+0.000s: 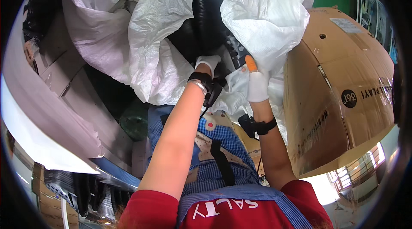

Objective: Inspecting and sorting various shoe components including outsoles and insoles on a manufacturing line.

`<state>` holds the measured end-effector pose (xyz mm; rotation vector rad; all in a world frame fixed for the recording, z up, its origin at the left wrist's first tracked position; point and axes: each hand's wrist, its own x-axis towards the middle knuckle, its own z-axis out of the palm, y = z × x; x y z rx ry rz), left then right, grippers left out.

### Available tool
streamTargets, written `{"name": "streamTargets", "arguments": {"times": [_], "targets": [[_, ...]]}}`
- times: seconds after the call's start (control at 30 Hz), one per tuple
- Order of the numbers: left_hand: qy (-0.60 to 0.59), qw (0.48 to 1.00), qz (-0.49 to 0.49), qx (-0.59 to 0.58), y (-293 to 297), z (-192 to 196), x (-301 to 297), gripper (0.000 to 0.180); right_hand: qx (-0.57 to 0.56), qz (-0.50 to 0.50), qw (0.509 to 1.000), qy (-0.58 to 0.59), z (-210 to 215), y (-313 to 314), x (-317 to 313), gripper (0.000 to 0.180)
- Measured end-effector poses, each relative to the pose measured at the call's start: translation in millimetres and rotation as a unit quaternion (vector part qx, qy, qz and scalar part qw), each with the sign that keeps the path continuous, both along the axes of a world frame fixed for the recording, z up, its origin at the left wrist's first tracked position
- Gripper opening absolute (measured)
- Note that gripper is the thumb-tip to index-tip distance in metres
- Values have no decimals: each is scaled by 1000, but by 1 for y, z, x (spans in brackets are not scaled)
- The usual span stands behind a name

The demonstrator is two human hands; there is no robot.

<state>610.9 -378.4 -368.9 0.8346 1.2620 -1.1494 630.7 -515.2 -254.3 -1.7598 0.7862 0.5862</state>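
Note:
A large white woven sack point(163, 63) lies open in front of me, its crumpled mouth folded back. Inside it are black pieces stacked into a ribbed column point(205, 18), and beside them a dark flat piece with pale spots point(235, 49). My left hand point(209, 62), in a white glove, reaches into the opening against the black contents; its fingers are mostly hidden. At the right edge of the mouth, my right hand point(258, 83) wears a white glove with an orange thumb tip. The thumb lies over the sack's edge, the fingers behind it.
A big brown cardboard carton point(339, 87) stands close on the right. Grey-white boxes point(86, 96) line the left side. Stacked black parts point(81, 190) sit at the lower left. My blue checked apron point(231, 143) touches the sack's near side.

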Motion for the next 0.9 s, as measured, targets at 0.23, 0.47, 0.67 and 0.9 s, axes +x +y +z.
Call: {"name": "streamTargets", "arguments": {"times": [0.23,0.47,0.67,0.9], "targets": [[-261,906,314,-115,55,97,-60,54,345,-316,880,78,87,22,-4,18],[-389,832,344,-194,112,240,-82,63,556,-242,762,225,227,47,-9,32],[-492,771,374,-153,121,359,-76,69,471,-194,818,266,322,64,10,26],[-593,657,465,-9,163,445,-90,57,584,-147,733,316,358,122,10,23]]}}
